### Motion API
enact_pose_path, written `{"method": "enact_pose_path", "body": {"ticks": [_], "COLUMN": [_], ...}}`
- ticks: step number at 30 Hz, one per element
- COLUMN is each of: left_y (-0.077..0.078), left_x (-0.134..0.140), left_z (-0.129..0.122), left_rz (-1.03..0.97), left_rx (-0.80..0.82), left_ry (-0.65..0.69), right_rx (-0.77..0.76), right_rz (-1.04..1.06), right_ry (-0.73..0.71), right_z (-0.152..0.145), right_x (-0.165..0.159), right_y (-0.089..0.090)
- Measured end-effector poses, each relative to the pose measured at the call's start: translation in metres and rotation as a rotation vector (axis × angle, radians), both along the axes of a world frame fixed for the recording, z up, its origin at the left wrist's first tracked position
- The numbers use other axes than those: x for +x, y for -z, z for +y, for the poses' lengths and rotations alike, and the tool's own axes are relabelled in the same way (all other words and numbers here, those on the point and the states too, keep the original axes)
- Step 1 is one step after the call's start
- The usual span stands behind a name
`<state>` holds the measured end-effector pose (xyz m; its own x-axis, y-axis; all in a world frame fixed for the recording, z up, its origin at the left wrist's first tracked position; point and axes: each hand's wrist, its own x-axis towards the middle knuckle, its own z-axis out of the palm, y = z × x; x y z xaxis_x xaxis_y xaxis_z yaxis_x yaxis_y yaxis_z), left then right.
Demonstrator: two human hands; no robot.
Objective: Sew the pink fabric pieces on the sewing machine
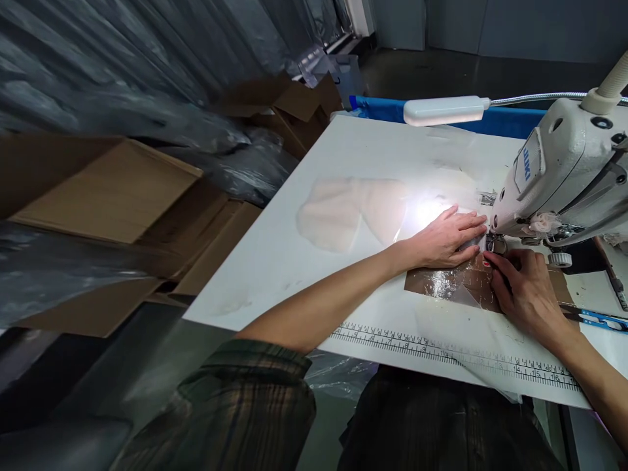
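My left hand lies flat with its fingers spread, pressing thin white material to the table beside the sewing machine's needle area. Part of that material is hidden under the palm and washed out by the lamp's glare. My right hand is closed, thumb and index finger together just in front of the presser foot. Whatever sits between those fingertips is too small to make out. To the left, a pale, sheer piece of fabric is spread on the table. The white JUKI sewing machine stands over both hands.
A ruler strip runs along the white table's front edge. A brown taped plate lies below my hands, and blue-handled thread snips lie at right. A lamp hangs behind. Cardboard boxes and plastic sheeting fill the left.
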<state>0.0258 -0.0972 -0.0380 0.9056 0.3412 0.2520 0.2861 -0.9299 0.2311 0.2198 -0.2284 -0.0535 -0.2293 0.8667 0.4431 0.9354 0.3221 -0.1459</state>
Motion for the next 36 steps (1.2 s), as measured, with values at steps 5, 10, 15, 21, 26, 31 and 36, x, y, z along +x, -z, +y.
{"method": "enact_pose_path", "body": {"ticks": [5,10,15,21,26,31,36], "left_y": [-0.001,0.0,0.0,0.002,0.006,-0.018,-0.046], "left_x": [0.001,0.002,0.002,0.002,0.001,0.0,0.0], "left_z": [-0.004,-0.005,-0.006,-0.006,-0.002,-0.014,-0.083], "left_rz": [-0.056,-0.026,-0.035,-0.032,-0.054,0.03,0.403], "left_rx": [0.076,0.082,0.049,0.035,0.084,0.077,-0.157], "left_ry": [0.035,0.123,0.115,0.087,0.068,-0.111,-0.063], "right_rx": [-0.041,-0.04,-0.029,-0.03,-0.03,-0.033,-0.009], "right_rz": [0.083,0.291,0.361,0.363,0.381,0.335,0.314], "right_ry": [-0.012,0.033,0.117,0.143,0.121,0.083,0.095], "right_z": [-0.002,-0.006,-0.008,-0.01,-0.008,-0.006,-0.006], "right_x": [0.004,0.01,0.01,0.008,0.012,0.016,0.016], "right_y": [-0.003,-0.004,-0.002,-0.001,0.001,0.004,0.008]}}
